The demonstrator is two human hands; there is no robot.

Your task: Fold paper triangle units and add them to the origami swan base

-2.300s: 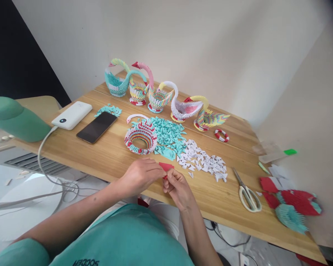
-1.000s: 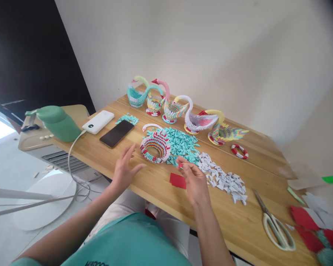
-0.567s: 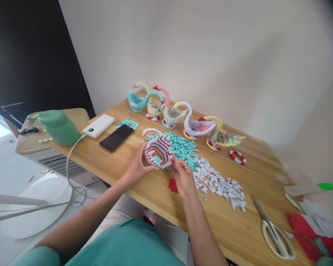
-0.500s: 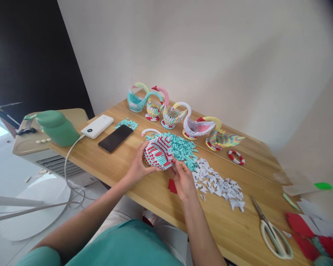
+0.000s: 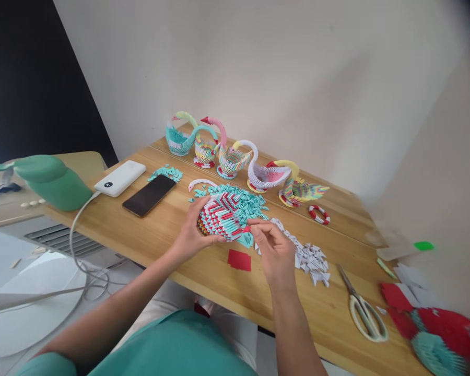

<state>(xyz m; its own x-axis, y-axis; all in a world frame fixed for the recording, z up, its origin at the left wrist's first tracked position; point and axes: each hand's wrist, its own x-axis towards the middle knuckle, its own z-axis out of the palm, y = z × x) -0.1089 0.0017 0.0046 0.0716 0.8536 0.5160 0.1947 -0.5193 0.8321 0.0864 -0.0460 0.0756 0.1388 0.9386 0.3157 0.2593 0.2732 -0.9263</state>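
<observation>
My left hand (image 5: 190,232) is wrapped round the side of a folded-paper model (image 5: 218,218), built of red, white and turquoise pieces. At the model's right edge, my right hand (image 5: 274,248) pinches a small red paper piece (image 5: 246,229). Whether that piece touches the model I cannot tell. Behind the model spreads a pile of turquoise paper pieces (image 5: 253,204). White paper pieces (image 5: 311,261) lie to the right, partly behind my right hand. Red paper sheets (image 5: 238,260) rest on the table below the model.
Several finished paper swans (image 5: 268,175) line the table's back. A red-and-white paper ring (image 5: 319,214) and scissors (image 5: 362,308) lie right. On the left are a phone (image 5: 149,195), a white power bank (image 5: 120,178) with a cable, and a green jug (image 5: 55,180).
My right hand has moved right, away from the model's edge, and the red piece now shows in its fingers. The view has shifted right, and more of the red sheets is visible.
</observation>
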